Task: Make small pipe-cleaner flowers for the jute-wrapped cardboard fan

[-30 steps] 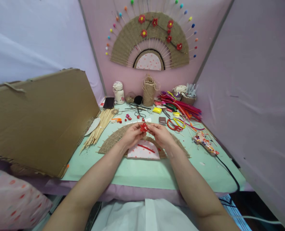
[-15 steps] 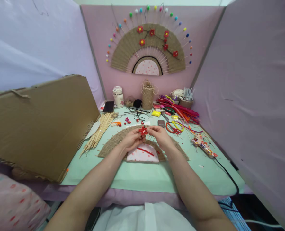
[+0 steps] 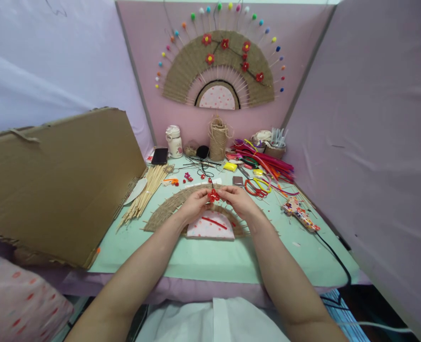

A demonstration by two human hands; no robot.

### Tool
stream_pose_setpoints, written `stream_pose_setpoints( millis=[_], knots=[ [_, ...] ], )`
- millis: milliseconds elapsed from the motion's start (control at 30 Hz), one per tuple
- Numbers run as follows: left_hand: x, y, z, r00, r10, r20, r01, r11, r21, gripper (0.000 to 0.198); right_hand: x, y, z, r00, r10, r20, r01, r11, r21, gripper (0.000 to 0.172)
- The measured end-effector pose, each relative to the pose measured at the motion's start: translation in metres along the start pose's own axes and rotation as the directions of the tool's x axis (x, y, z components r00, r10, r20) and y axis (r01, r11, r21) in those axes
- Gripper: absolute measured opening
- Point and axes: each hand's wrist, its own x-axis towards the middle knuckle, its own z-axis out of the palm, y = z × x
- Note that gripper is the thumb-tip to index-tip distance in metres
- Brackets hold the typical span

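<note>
A small red flower [image 3: 213, 195] with a pale centre is pinched between the fingertips of both hands. My left hand [image 3: 197, 205] grips its left side, and my right hand [image 3: 236, 199] has closed on its right edge. Beneath them a twine-covered fan [image 3: 160, 216] lies flat on the table, partly hidden by my hands and forearms. At its base is a white half-round panel with red dots [image 3: 205, 231], and a short red strip [image 3: 214, 223] rests across that panel.
Bamboo sticks [image 3: 144, 194] and a large cardboard sheet [image 3: 60, 190] are at left. Red-handled scissors [image 3: 256, 188], pipe cleaners [image 3: 267, 161] and a patterned glue gun [image 3: 300, 214] with a cord lie at right. Behind stands a twine roll [image 3: 218, 140]; a finished-looking fan [image 3: 187, 71] hangs above.
My fingers have shifted slightly on the red flower, which has turned a little and shows more of its petals. The camera view has moved slightly.
</note>
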Motion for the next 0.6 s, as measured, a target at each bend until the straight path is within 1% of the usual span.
stream_pose_setpoints(
  millis=[167, 233, 500, 600],
  knots=[
    [0.0003, -0.0023, 0.0006, 0.999, 0.033, 0.015, -0.033, 0.999, -0.003, 0.023, -0.0041, -0.0057, 0.0017, 0.992, 0.110, 0.056, -0.114, 0.991, 0.074, 0.031],
    [0.0010, -0.0035, -0.0004, 0.998, 0.055, 0.020, -0.055, 0.998, -0.011, 0.022, -0.0043, -0.0059, 0.0029, 0.990, 0.127, 0.069, -0.133, 0.987, 0.089, 0.032],
    [-0.0001, -0.0044, 0.0009, 0.996, 0.085, 0.016, -0.084, 0.995, -0.057, 0.022, -0.0024, 0.0011, 0.0083, 0.993, 0.068, 0.095, -0.084, 0.979, 0.184, 0.026],
    [0.0006, -0.0042, 0.0011, 0.997, 0.081, 0.002, -0.081, 0.995, -0.062, 0.022, -0.0015, 0.0032, 0.0098, 0.996, 0.048, 0.072, -0.060, 0.984, 0.169, 0.026]
  ],
)
